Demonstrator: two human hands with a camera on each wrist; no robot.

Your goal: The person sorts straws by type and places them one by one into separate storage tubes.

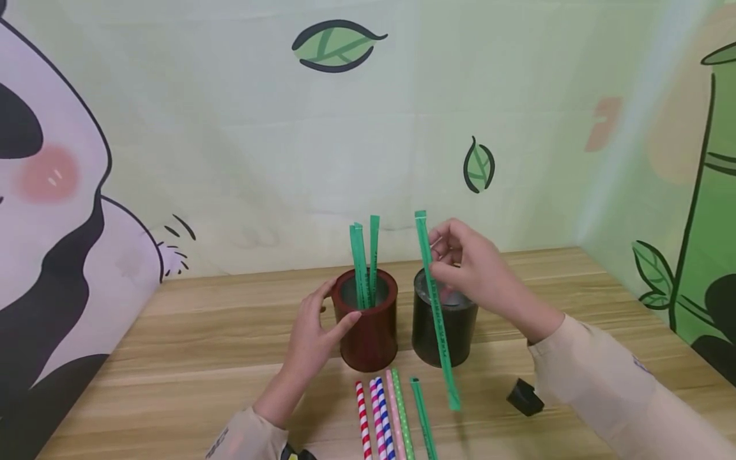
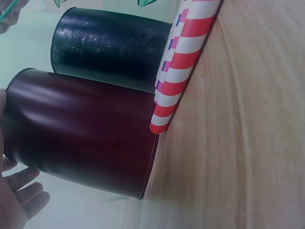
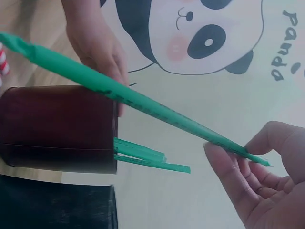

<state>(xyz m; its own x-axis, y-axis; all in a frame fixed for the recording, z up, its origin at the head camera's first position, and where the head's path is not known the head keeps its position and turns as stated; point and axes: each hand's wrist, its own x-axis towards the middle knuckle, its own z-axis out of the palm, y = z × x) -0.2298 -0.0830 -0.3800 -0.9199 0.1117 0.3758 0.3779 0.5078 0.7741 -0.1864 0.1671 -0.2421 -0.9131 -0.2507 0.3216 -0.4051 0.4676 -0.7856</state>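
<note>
striped and dotted round straws [image 1: 384, 415] lie nearer than either hand's fingers on the wood-grain table [image 1: 230, 358], beside a slim green-wrapped straw [image 1: 423, 418]. the left hand [image 1: 313, 332], fingers loosely spread, touches a dark red cylindrical cup [image 1: 370, 342] holding more green-wrapped straws [image 1: 359, 262]. the right hand [image 1: 468, 262] pinches a long, printed green-wrapped straw [image 1: 439, 332], thumb against fingers; beyond it stands a black cylindrical cup [image 1: 460, 338].

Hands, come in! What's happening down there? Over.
Left grip: holding dark red cup. Right grip: pinching green wrapped straw, outside black cup. Nothing seems in the way.
</note>
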